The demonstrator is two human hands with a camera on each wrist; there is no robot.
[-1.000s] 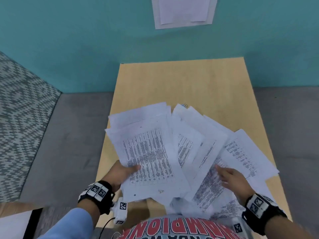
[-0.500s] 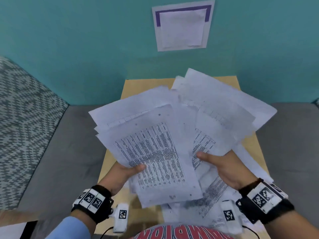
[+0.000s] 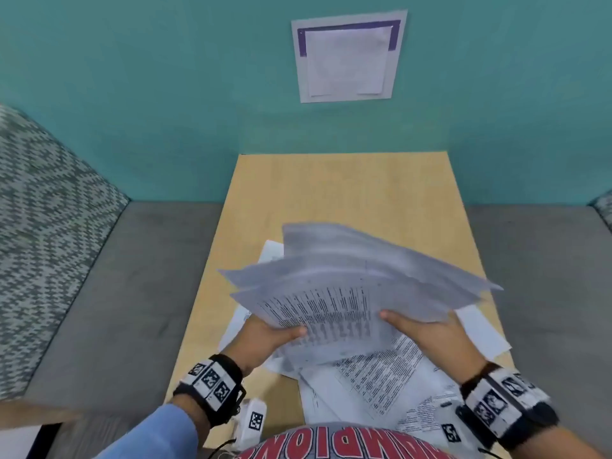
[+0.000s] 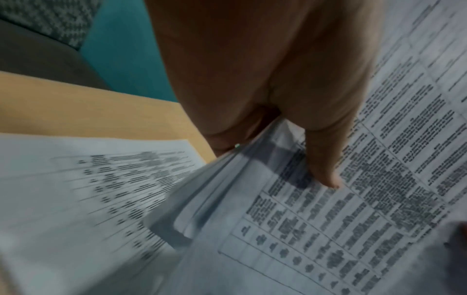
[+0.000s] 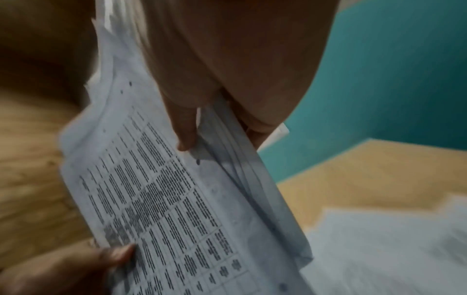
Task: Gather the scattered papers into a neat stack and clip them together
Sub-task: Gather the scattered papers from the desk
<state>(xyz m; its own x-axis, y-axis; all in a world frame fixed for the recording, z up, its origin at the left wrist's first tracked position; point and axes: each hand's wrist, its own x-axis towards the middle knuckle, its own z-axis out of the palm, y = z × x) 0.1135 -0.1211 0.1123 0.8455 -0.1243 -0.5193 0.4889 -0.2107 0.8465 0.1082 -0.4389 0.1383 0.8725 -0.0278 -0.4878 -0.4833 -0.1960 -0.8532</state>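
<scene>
A loose bundle of printed white papers (image 3: pixel 347 293) hangs in the air above the wooden table (image 3: pixel 331 193), its far end blurred by motion. My left hand (image 3: pixel 278 334) grips the bundle's near left edge, thumb on top (image 4: pixel 326 175). On the right side my right hand (image 3: pixel 420 326) holds the same bundle, thumb over the top sheet (image 5: pixel 184 137) and fingers beneath. Several more printed sheets (image 3: pixel 374 382) lie scattered on the table under and in front of the hands. No clip is visible.
The table is narrow and stands against a teal wall (image 3: pixel 165 94) with a paper notice (image 3: pixel 347 58) on it. Grey cushioned seats (image 3: pixel 116 293) flank the table on both sides. A patterned cushion (image 3: pixel 39 210) sits at far left.
Both hands gathered the spread papers off the table, raised them high, and now the bundle has dropped lower and flatter over the table. Some sheets stayed behind.
</scene>
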